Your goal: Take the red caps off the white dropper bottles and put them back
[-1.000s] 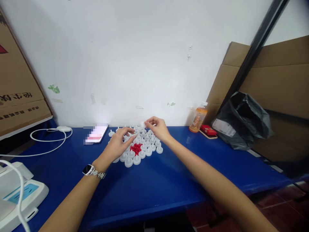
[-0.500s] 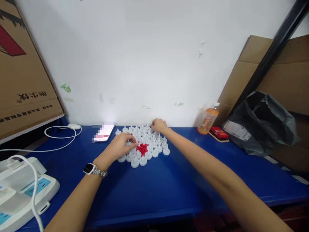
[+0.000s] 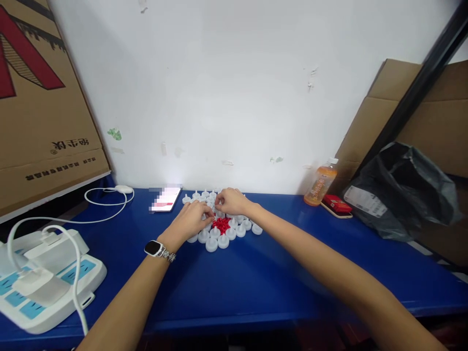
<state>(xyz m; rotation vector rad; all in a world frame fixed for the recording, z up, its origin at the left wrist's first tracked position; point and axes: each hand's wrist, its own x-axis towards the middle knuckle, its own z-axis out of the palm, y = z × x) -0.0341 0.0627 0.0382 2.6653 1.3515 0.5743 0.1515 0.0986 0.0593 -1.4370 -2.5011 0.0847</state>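
A cluster of several small white tealight-shaped pieces (image 3: 219,238) stands on the blue table (image 3: 241,287), around a little heap of red bits (image 3: 221,224). My left hand (image 3: 193,220), with a watch on its wrist, lies over the left side of the cluster with curled fingers. My right hand (image 3: 231,201) reaches over the far side, its fingers bent too. The fingertips of both hands meet in a pinch above the pieces just behind the red heap. What they pinch is hidden.
A phone (image 3: 166,200) lies left of the cluster, beside a white cable with a puck (image 3: 123,189). A power strip (image 3: 44,285) sits front left, under a cardboard box (image 3: 40,122). An orange bottle (image 3: 320,185), a red pack (image 3: 336,204), a black bag (image 3: 402,195) and cardboard (image 3: 431,126) stand right.
My right hand has come back from the far edge of the cluster to its middle, meeting my left hand. The view has shifted, and the things now sit further right and lower.
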